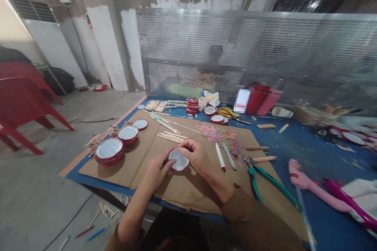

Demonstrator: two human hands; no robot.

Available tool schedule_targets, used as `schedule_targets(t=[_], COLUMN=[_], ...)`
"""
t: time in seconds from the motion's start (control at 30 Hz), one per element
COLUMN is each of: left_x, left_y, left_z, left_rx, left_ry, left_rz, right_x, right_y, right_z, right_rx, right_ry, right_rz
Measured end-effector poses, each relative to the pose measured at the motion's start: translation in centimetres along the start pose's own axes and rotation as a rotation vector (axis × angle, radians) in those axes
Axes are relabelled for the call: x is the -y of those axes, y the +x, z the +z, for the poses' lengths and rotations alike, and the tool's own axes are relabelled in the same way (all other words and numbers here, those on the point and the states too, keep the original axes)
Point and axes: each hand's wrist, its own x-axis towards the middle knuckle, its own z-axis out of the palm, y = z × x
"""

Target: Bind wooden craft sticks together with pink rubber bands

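Both my hands hold a small round drum [178, 159] with a red rim and a pale top, just above a sheet of cardboard [138, 157]. My left hand [157, 170] grips its lower left edge with the fingers curled. My right hand [196, 156] closes over its upper right edge. Three similar red-rimmed drums lie in a row to the left: a large one [109, 150], a middle one [128, 133] and a small one [140, 124].
Two white markers [224, 157], teal-handled pliers [253, 174], a heap of coloured rubber bands [216, 132] and wooden sticks [171, 136] lie on the cardboard. More small drums [217, 119] and red canisters [262, 99] stand before a perforated metal screen [253, 51]. Red plastic chairs [23, 102] stand at left.
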Motion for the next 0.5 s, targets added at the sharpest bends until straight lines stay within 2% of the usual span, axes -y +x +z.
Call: schedule_targets(t=[0.17,0.37,0.5], left_x=[0.0,-1.3,-1.1], left_y=[0.2,-0.2,-0.4], left_z=[-0.6,-0.6,-0.5], left_rx=[0.006,-0.048,-0.023], left_ry=[0.038,0.056,-0.012], left_rz=[0.031,-0.019,0.006], right_x=[-0.4,-0.6,-0.7], right_y=[0.2,0.4,0.7], right_z=[0.3,0.1,-0.3], right_rx=[0.009,-0.153,-0.172], right_ry=[-0.033,0.005,0.040], right_rz=[-0.015,-0.052,0.005])
